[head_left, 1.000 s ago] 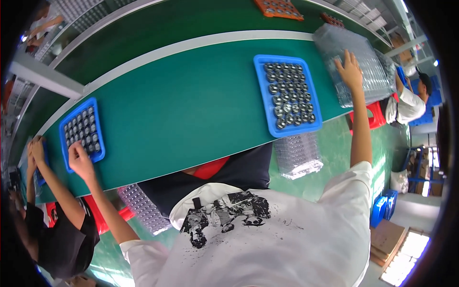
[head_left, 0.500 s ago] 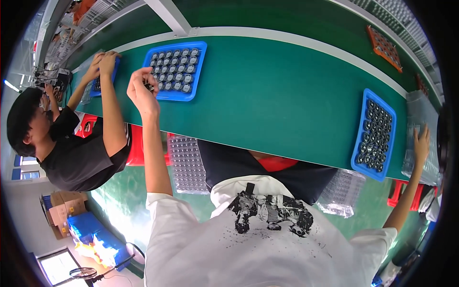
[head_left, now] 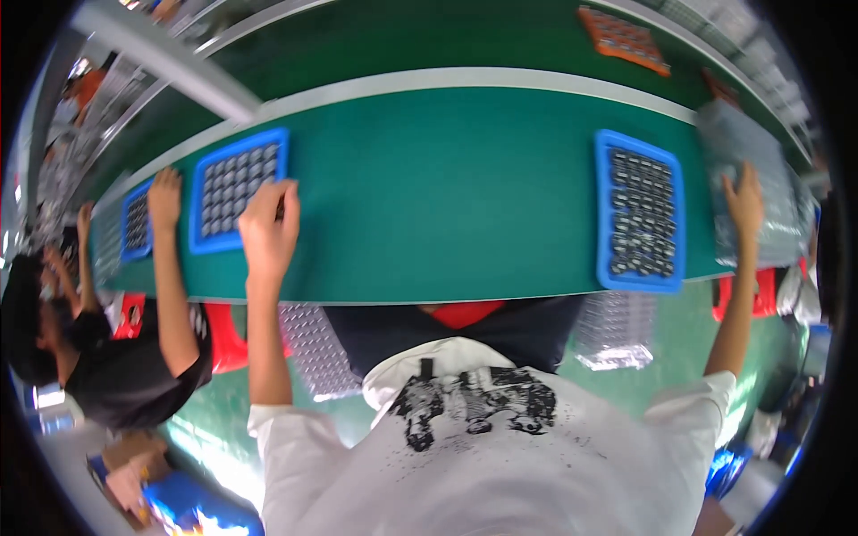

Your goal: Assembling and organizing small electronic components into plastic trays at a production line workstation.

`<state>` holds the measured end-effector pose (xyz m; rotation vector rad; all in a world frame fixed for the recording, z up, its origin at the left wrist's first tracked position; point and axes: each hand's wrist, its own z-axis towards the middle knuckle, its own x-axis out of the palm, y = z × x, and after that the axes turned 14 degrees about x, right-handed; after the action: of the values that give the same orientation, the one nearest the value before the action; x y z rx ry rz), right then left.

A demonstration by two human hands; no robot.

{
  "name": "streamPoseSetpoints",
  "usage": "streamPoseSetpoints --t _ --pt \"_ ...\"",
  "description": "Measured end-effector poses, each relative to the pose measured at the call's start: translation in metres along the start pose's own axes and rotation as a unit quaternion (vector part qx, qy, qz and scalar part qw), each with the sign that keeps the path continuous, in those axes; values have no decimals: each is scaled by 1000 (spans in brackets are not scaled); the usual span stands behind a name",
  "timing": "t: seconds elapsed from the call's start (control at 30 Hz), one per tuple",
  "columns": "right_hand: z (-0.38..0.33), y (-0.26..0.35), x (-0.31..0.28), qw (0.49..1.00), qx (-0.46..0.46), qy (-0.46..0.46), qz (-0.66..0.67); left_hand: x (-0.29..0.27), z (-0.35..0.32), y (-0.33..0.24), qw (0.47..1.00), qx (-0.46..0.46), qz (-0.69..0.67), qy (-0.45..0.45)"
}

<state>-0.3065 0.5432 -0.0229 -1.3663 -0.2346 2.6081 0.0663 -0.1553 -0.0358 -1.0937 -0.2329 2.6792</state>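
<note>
My left hand [head_left: 270, 228] is closed over the green bench, at the near right corner of a blue tray [head_left: 219, 243]. A small dark part [head_left: 281, 211] shows between its thumb and fingers; blur and the fingers hide its kind. Rows of small round grey parts [head_left: 234, 189] fill that tray. On the far right, my right hand [head_left: 744, 207] lies with fingers apart on a stack of clear plastic blister trays [head_left: 778, 170]. Left of that stack stands a second blue tray [head_left: 604, 268], filled with dark, shiny round parts [head_left: 643, 214].
A co-worker in black [head_left: 134, 375] sits at the left, one hand [head_left: 164, 201] by another blue tray [head_left: 136, 223]. An orange tray [head_left: 623, 40] is beyond the bench's white edge strip [head_left: 483, 80]. Clear blister trays [head_left: 617, 330] and red stools [head_left: 225, 338] are below the bench.
The whole view has swung, shifting the bench and blue trays leftward in the picture. My left hand has turned and closed further, back of the hand up. My right hand stays on the clear stack.
</note>
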Motion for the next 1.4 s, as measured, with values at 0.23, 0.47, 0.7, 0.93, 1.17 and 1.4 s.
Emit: streamPoseSetpoints --t 0.23,0.47,0.7,0.93,1.17,1.4 --pt "-98 92 -108 911 112 11 397 16 -10 3 991 40 85 94" --pt "-148 119 -131 794 154 326 489 42 15 -47 988 88 -61 113" --pt "-135 114 -110 808 107 317 486 88 43 -106 957 108 -240 125" --pt "-95 143 -111 796 -12 326 510 95 56 -156 945 64 -282 151" --pt "-62 172 -103 720 -154 393 551 94 73 -202 963 82 -203 157" --pt "-56 205 -90 671 -252 415 561 101 85 -239 930 130 -213 269"
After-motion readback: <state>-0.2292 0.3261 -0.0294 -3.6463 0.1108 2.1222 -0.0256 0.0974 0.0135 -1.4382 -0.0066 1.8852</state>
